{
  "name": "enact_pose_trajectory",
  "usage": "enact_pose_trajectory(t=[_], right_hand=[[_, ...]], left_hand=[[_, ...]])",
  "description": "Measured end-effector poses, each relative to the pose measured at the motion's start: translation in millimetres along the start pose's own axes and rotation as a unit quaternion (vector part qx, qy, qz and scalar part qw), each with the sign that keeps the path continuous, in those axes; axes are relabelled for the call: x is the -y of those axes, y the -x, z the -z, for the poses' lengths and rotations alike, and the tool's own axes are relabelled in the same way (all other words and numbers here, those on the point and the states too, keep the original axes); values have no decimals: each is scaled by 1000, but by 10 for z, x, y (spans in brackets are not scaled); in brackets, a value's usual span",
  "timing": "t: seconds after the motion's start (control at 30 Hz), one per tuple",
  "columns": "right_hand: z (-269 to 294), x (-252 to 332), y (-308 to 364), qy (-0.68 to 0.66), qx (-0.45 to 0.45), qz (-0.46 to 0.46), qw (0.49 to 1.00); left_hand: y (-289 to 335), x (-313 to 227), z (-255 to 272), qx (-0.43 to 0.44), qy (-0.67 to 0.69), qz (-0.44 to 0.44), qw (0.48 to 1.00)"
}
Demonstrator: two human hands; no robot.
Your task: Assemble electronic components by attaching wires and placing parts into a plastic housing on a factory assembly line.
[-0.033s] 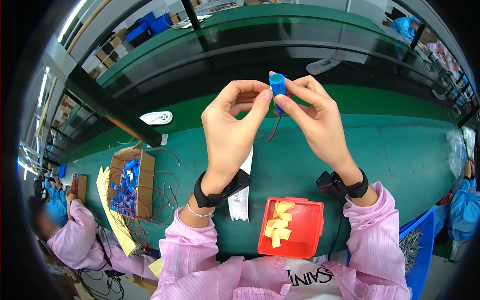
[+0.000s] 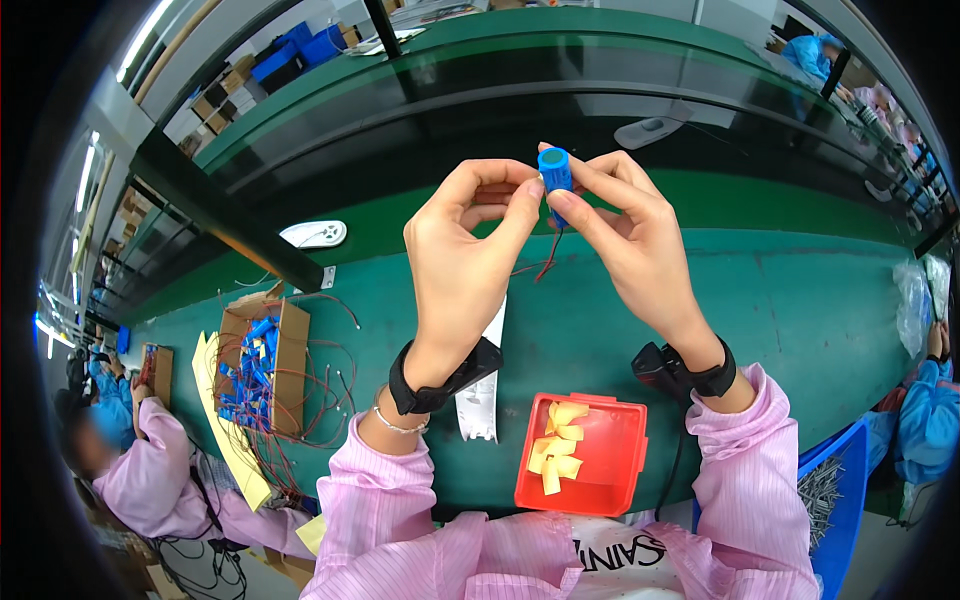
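A blue cylindrical battery (image 2: 555,172) is raised above the green bench, tilted so its round end shows. Red and black wires (image 2: 546,262) hang from its lower end. My right hand (image 2: 635,225) grips the battery between thumb and fingers on its right side. My left hand (image 2: 465,240) pinches at its left side, thumb pressed against the battery; whether a small piece sits under those fingertips is hidden. Below my hands stands a red plastic tray (image 2: 610,455) with several yellow paper or tape pieces (image 2: 555,450). A long white plastic part (image 2: 478,405) lies beneath my left wrist.
At the left a cardboard box (image 2: 292,370) holds several blue batteries, wires trailing over the bench. Yellow sheets (image 2: 225,430) lie beside it. A blue bin of metal screws (image 2: 845,500) is at lower right. White plastic parts (image 2: 316,235) rest farther back. Other people work at both sides.
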State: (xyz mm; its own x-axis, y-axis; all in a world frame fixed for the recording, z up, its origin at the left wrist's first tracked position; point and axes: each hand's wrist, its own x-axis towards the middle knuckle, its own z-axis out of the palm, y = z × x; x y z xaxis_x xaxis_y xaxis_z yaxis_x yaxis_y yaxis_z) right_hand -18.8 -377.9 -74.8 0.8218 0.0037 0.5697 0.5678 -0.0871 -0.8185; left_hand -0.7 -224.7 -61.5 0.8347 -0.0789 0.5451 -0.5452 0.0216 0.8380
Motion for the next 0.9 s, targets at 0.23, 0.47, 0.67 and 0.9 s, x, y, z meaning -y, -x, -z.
enact_pose_trajectory(t=[0.23, 0.47, 0.67, 0.9], right_hand=[[-4, 12, 2, 7, 10, -10, 1000], [34, 1, -30, -130, 61, -83, 986], [60, 9, -23, -61, 35, -54, 996], [-24, 4, 25, 15, 9, 3, 1000]], left_hand=[[-16, 15, 36, 11, -34, -23, 999], [-10, 16, 96, 46, 24, 58, 997], [-1, -68, 15, 17, -7, 11, 1000], [18, -5, -16, -19, -139, -111, 984]])
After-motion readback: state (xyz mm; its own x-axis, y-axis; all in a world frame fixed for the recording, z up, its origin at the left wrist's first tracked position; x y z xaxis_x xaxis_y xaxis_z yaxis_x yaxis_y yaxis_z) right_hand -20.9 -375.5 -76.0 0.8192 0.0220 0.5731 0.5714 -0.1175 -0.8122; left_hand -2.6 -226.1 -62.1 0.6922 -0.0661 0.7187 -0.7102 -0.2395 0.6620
